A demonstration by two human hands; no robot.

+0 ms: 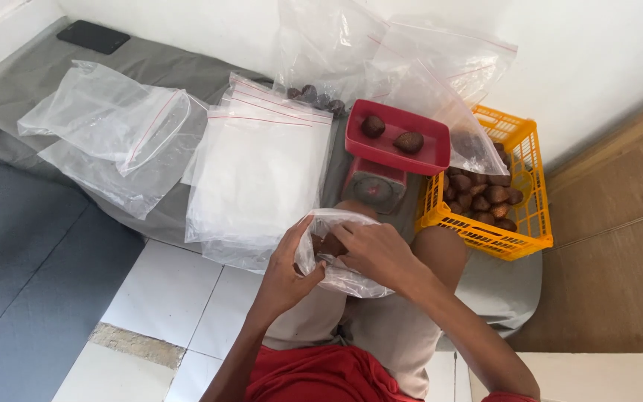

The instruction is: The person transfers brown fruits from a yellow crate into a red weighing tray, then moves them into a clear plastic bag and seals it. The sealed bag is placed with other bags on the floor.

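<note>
My left hand (286,269) grips the rim of a clear plastic bag (344,279) resting on my lap. My right hand (373,249) reaches into the bag's mouth, fingers closed around a brown scaly fruit (330,244). Just beyond the bag stands a red kitchen scale (372,187) whose red tray (432,152) holds two brown fruits (391,134). To the right, a yellow plastic basket (519,231) holds several more of the same fruit.
A stack of flat clear zip bags (258,171) lies left of the scale. Loose crumpled bags (113,126) lie further left on grey cloth. More bags, one with several fruits (314,97), lean on the white wall. A black phone (92,36) lies at far left.
</note>
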